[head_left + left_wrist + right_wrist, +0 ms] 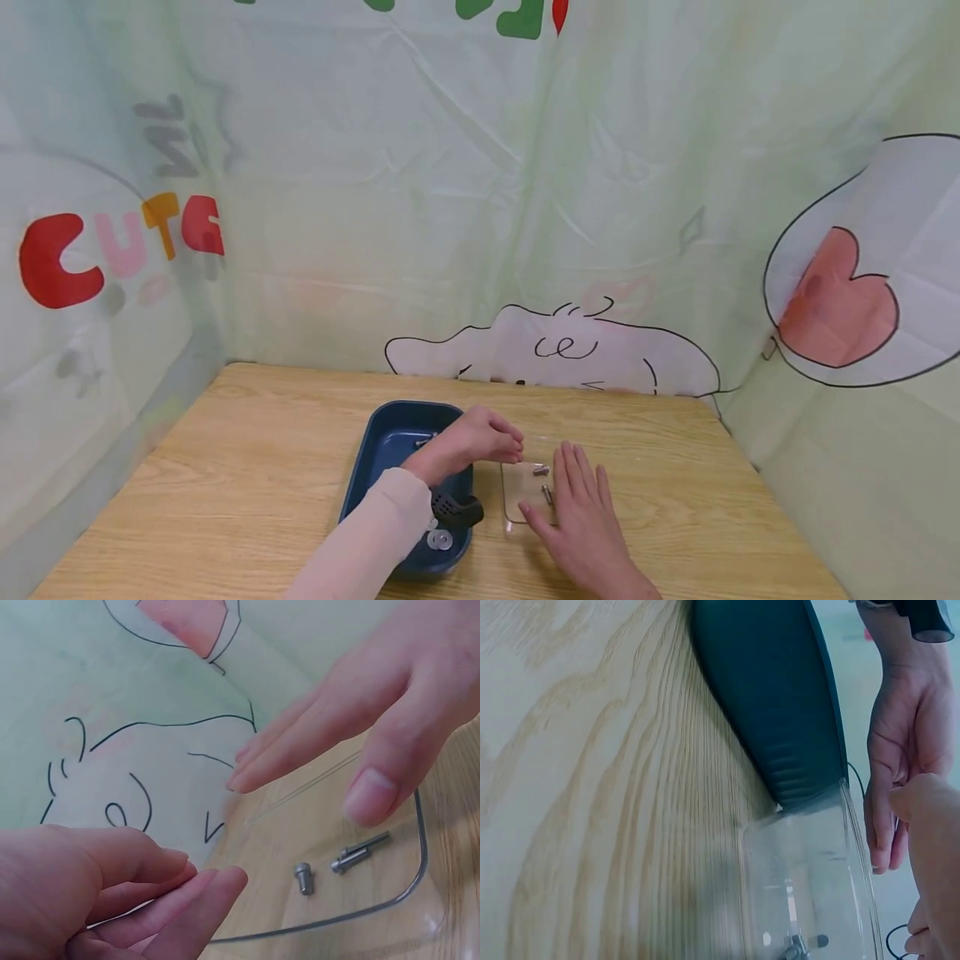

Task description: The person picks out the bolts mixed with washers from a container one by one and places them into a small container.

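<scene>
My left hand (pixel 480 437) hangs over the gap between the blue tray (pixel 360 458) and a clear plastic box (pixel 517 500), fingers loosely bent and thumb close to the fingertips. Nothing shows between them in the left wrist view. Beside the clear box, on its right, is my right hand (pixel 585 521), its fingers straight and the thumb reaching over the near side. Inside the box lie three small metal bolts: a short bolt (pixel 304 877) by itself and two lying close together, one of them a longer bolt (pixel 367 844).
In the tray sit washers (pixel 439 540) near the front and more small metal hardware (pixel 423 442) farther back, partly covered by my left arm. A black wrist camera mount (pixel 457 508) is on the left wrist. A printed curtain (pixel 375 208) hangs behind the wooden table (pixel 225 492).
</scene>
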`<move>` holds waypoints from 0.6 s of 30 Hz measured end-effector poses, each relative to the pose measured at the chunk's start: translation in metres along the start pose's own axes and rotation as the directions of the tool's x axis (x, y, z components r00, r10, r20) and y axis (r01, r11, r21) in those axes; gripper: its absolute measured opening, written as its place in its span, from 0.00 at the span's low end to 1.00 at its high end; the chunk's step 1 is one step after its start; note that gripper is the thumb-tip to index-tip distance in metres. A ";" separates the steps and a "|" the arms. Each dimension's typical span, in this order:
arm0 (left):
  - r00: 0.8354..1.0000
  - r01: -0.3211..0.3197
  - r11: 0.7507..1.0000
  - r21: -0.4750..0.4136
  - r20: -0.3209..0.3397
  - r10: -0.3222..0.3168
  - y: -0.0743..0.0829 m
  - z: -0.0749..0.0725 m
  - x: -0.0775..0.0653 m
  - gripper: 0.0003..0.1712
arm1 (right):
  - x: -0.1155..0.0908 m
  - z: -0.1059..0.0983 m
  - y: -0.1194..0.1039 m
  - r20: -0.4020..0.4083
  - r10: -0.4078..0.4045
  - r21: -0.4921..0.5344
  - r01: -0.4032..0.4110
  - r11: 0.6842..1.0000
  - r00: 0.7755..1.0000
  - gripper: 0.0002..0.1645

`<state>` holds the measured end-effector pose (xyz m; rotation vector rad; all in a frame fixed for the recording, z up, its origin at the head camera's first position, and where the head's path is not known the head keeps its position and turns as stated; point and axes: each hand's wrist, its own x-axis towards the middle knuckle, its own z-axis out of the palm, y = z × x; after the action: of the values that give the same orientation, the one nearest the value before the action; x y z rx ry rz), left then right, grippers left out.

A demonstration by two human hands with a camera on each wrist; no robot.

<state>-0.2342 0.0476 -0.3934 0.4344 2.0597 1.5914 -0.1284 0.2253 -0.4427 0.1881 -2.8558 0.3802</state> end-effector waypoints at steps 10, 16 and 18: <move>1.000 0.003 1.000 -0.025 -0.028 -0.004 -0.003 -0.011 -0.006 0.14 | 0.003 0.000 -0.010 -0.014 -0.030 0.044 0.031 0.999 0.999 0.54; 0.999 -0.024 0.997 -0.068 -0.036 0.022 -0.003 -0.024 -0.010 0.14 | 0.004 -0.001 -0.016 0.000 -0.033 0.058 0.033 0.998 0.999 0.56; 0.999 -0.029 0.997 -0.073 -0.040 0.026 -0.004 -0.028 -0.012 0.15 | 0.005 -0.001 -0.019 0.006 -0.033 0.059 0.033 0.998 0.999 0.56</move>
<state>-0.2401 0.0174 -0.3892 0.4102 2.0242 1.6987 -0.1298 0.2075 -0.4357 0.2477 -2.8461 0.4586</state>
